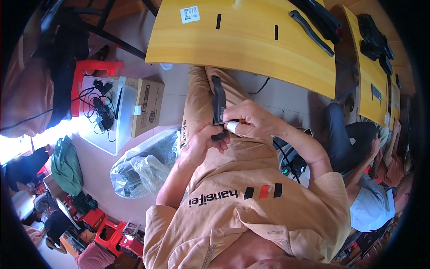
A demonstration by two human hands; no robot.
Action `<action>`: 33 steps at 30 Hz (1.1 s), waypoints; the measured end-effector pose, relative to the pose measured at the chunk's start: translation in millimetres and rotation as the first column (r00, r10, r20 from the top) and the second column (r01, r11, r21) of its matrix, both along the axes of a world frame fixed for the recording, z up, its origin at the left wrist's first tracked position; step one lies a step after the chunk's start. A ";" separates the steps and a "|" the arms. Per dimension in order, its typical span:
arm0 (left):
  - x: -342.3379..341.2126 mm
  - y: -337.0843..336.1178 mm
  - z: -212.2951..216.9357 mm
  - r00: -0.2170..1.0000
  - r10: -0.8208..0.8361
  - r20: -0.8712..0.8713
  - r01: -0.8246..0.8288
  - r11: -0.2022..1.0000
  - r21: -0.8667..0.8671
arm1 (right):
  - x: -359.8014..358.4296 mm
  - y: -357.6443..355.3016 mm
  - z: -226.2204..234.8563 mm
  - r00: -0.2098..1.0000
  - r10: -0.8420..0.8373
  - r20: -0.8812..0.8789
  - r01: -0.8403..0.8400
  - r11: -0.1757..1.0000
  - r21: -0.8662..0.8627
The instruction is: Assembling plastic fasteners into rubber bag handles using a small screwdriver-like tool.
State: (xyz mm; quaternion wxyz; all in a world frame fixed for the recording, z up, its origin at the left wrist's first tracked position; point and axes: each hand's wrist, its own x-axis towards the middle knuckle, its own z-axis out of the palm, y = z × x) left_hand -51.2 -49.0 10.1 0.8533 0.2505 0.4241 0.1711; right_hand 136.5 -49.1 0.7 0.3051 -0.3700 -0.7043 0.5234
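Note:
A dark grey strap runs over my lap, its far end lying on my trousers. My left hand is closed on its near end, and a short dark end shows by those fingers. Close against it, my right hand is closed with its fingertips at the strap's edge. A white band or wrap shows at the right fingers; whether it is worn or held I cannot tell. Something thin and dark lies between the two hands, too small to name.
Beyond my knees stands a yellow table with a white label, black strips and a dark curved strap. At left are a plastic bin of cables, a cardboard box and a clear bag. People sit at right.

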 end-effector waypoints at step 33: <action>-167.9 16.4 -28.9 0.639 -0.741 0.207 0.740 0.665 0.099 | 207.2 -28.6 89.1 -0.040 -0.553 -0.832 0.441 0.737 -0.512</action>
